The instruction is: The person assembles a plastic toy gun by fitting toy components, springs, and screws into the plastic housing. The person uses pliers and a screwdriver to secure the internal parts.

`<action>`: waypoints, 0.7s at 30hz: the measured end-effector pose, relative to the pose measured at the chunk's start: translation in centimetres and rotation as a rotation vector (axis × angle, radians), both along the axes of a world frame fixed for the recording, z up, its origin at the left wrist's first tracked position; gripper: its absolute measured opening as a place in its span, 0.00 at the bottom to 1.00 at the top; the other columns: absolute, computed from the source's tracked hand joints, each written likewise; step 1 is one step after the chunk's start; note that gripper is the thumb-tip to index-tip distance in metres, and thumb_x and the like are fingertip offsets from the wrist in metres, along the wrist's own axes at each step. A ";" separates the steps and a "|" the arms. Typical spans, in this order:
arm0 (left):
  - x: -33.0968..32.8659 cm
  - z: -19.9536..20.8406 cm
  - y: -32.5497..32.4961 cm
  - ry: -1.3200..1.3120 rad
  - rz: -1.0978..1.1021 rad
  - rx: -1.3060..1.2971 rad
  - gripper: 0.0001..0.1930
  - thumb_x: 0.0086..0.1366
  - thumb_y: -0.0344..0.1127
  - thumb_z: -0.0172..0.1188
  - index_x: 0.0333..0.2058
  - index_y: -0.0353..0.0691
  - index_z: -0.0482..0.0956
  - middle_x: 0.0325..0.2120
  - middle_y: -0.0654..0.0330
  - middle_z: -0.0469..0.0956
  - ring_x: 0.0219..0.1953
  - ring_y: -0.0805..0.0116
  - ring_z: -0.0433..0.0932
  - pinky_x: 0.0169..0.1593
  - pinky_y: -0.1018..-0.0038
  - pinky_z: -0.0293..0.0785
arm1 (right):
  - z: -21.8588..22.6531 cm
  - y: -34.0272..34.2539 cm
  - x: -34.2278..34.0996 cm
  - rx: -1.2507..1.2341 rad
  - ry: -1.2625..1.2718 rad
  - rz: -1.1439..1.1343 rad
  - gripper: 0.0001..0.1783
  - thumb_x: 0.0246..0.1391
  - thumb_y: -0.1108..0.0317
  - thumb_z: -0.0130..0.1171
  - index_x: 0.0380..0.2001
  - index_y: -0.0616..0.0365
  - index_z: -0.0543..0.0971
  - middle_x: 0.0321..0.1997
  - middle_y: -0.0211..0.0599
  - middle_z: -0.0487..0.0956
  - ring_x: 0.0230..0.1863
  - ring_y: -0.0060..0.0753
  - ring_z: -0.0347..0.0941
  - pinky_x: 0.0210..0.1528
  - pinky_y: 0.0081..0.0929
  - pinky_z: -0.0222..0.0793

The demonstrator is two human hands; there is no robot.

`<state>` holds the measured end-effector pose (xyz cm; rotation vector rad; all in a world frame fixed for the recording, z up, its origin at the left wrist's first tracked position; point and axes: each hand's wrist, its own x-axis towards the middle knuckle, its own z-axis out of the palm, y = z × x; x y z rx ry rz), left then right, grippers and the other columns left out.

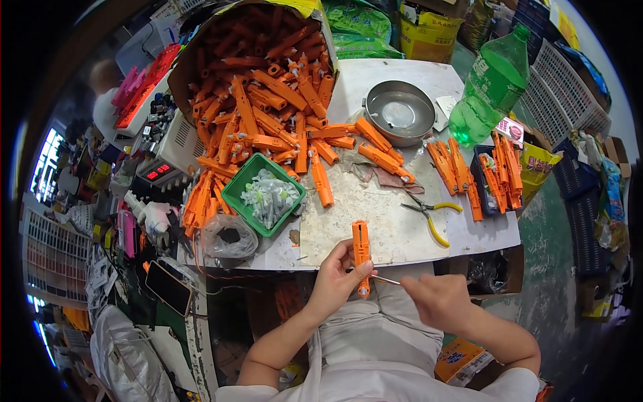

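Note:
My left hand [338, 273] is closed around a long orange plastic housing [361, 242], held upright over my lap at the table's front edge. In my right hand [440, 299], closed in a grip, is a thin metal tool [388, 279]. Its shaft points left and its tip meets the lower part of the housing near my left thumb. The tool's handle is hidden in my fist, so its exact kind does not show. Yellow-handled pliers [429, 214] lie on the table ahead of my right hand. Several similar orange housings [321, 179] lie loose beyond my hands.
Orange housings [251, 100] spill from a large container at the back left. A green basket [236, 191] holds small translucent pieces. Farther back stand a metal bowl [410, 114] and a green bottle [494, 80]. More housings fill a dark box [481, 167] at right. A phone [169, 287] lies left.

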<state>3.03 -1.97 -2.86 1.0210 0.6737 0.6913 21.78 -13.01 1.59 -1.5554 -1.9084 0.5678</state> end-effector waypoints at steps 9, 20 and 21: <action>0.2 0.2 0.6 -0.127 0.078 -0.058 0.23 0.61 0.29 0.59 0.53 0.30 0.63 0.38 0.57 0.73 0.41 0.70 0.76 0.50 0.65 0.77 | 0.7 -0.2 -0.1 -0.004 -0.019 -0.069 0.11 0.51 0.71 0.58 0.39 0.55 0.79 0.21 0.38 0.75 0.18 0.38 0.72 0.21 0.28 0.67; 0.1 -0.5 -0.3 -0.141 0.012 0.026 0.22 0.64 0.30 0.56 0.54 0.31 0.60 0.41 0.58 0.70 0.44 0.71 0.74 0.53 0.66 0.74 | 0.4 2.5 2.4 -0.996 0.709 -0.140 0.12 0.55 0.66 0.56 0.41 0.56 0.81 0.18 0.40 0.75 0.18 0.32 0.71 0.22 0.26 0.65; 0.2 -0.5 -0.5 -0.114 0.022 0.031 0.22 0.64 0.30 0.55 0.54 0.31 0.61 0.41 0.58 0.71 0.43 0.71 0.74 0.52 0.66 0.74 | 0.4 2.3 2.2 -0.995 0.710 -0.143 0.12 0.55 0.66 0.56 0.41 0.56 0.81 0.18 0.40 0.75 0.18 0.32 0.71 0.22 0.26 0.65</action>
